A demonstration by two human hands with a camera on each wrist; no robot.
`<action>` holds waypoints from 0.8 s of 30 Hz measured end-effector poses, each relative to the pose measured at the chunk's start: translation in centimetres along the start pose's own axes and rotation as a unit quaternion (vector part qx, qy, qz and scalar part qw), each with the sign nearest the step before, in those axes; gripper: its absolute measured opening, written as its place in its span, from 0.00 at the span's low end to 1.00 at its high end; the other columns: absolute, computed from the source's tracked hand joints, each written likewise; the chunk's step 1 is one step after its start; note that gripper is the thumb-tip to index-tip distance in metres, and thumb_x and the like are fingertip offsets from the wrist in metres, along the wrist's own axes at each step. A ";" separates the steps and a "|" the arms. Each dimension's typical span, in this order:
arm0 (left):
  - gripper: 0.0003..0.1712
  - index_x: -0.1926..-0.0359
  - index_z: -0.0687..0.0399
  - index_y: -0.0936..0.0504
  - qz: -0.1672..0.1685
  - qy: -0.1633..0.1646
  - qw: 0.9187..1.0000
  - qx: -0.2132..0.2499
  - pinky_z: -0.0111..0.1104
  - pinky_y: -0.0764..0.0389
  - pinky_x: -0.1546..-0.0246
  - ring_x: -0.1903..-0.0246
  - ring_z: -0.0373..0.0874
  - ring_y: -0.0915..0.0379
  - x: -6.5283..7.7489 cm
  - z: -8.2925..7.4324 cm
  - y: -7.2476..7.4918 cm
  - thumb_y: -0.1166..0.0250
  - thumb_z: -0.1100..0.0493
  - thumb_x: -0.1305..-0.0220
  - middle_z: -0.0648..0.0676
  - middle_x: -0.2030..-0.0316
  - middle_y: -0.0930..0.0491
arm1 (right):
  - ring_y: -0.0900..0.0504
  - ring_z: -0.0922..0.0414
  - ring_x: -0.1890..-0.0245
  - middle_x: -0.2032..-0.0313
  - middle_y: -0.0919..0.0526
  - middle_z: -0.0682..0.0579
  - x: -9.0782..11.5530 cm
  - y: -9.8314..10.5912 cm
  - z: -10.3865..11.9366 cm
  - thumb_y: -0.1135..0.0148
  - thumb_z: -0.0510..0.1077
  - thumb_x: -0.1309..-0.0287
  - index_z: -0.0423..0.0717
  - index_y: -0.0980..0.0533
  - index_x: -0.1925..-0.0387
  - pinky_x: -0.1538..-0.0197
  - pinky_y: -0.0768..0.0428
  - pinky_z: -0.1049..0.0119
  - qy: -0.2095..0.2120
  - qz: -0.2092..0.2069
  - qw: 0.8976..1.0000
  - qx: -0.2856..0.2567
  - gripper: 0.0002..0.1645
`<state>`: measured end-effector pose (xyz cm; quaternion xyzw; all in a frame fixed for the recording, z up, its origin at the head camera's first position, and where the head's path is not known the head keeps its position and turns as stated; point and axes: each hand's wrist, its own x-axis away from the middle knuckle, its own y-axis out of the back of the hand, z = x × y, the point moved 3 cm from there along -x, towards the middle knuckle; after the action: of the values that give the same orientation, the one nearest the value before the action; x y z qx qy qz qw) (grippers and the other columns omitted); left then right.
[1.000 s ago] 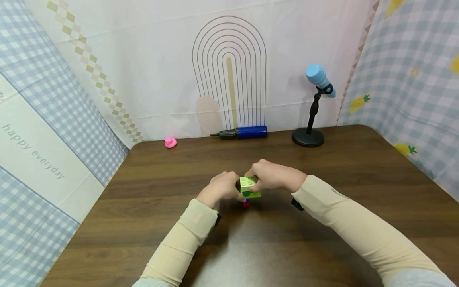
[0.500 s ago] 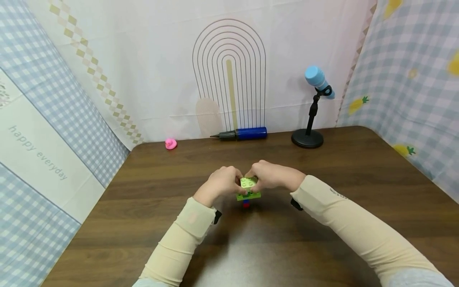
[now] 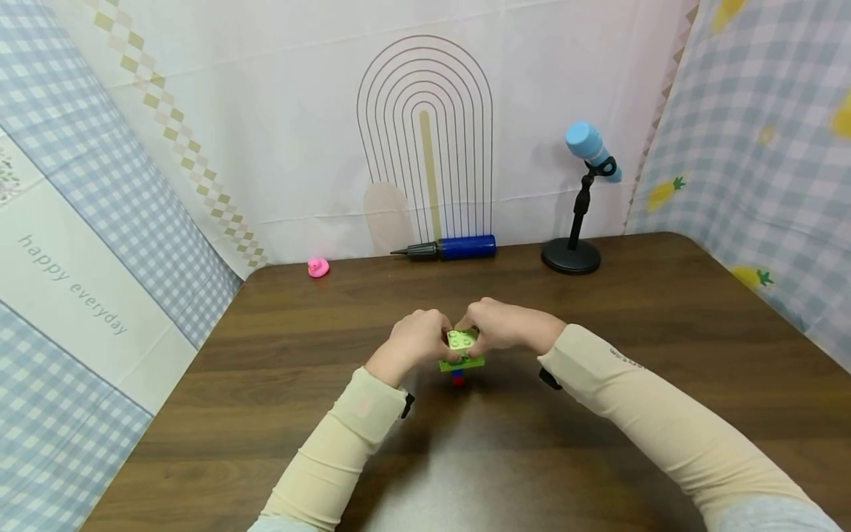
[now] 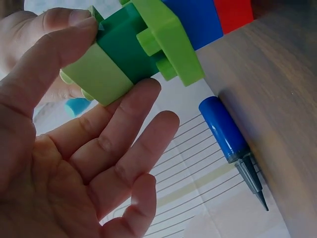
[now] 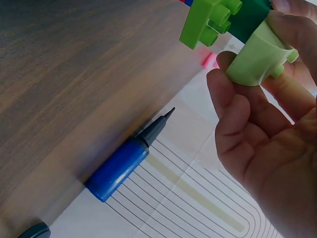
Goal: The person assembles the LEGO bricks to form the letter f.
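A stack of toy building bricks stands mid-table between both hands. Topmost is a pale green brick (image 3: 462,339), rounded on one side in the right wrist view. Beneath it come a dark green brick (image 4: 126,42), a wider lime green brick (image 3: 462,364), a blue brick (image 4: 195,20) and a red brick (image 4: 235,15) lowest. My left hand (image 3: 417,336) pinches the upper bricks from the left, thumb at the seam of pale and dark green. From the right, my right hand (image 3: 501,325) pinches the pale green brick between thumb and fingers. The fingers partly cover the dark green brick.
Along the back edge of the wooden table (image 3: 266,428) lie a pink rubber duck (image 3: 318,267) and a blue hand pump (image 3: 459,247). A light blue toy microphone (image 3: 588,144) on a black stand (image 3: 572,255) is at the back right. Fabric hangs behind.
The left thumb has moved up from beside the lime brick to the upper bricks, uncovering more of the lime brick. The right hand stays almost in place on the pale green brick.
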<state>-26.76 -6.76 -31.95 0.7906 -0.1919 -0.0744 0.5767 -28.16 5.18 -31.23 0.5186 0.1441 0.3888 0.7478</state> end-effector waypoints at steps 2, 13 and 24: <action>0.11 0.77 0.49 0.22 -0.002 0.000 1.000 -0.006 0.31 0.32 0.81 0.81 0.39 0.33 -0.1 -0.1 -0.1 0.30 0.50 0.59 0.44 0.83 0.27 | 0.31 0.62 0.78 0.77 0.24 0.58 0.0 0.0 -0.1 0.37 0.40 0.54 0.46 0.21 0.65 0.74 0.31 0.71 -0.003 -0.002 1.000 -0.001 0.11; 0.13 0.78 0.48 0.24 -0.006 0.004 0.999 -0.032 0.32 0.33 0.82 0.81 0.40 0.34 -0.4 0.2 -0.9 0.29 0.50 0.62 0.44 0.82 0.28 | 0.31 0.63 0.79 0.76 0.24 0.60 0.1 -0.2 0.0 0.37 0.40 0.56 0.48 0.21 0.65 0.75 0.31 0.71 -0.002 -0.024 1.000 0.009 0.11; 0.13 0.76 0.48 0.23 -0.009 0.009 1.000 -0.025 0.32 0.33 0.82 0.81 0.40 0.34 -0.4 0.3 -0.9 0.29 0.50 0.62 0.45 0.82 0.28 | 0.31 0.63 0.79 0.75 0.24 0.59 0.3 -0.9 -0.6 0.36 0.41 0.56 0.46 0.23 0.62 0.74 0.31 0.71 0.007 -0.060 0.998 -0.007 0.14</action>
<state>-26.99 -6.62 -32.91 0.7785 -0.1778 -0.0774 0.5970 -27.98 5.63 -32.20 0.5011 0.1774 0.3476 0.7724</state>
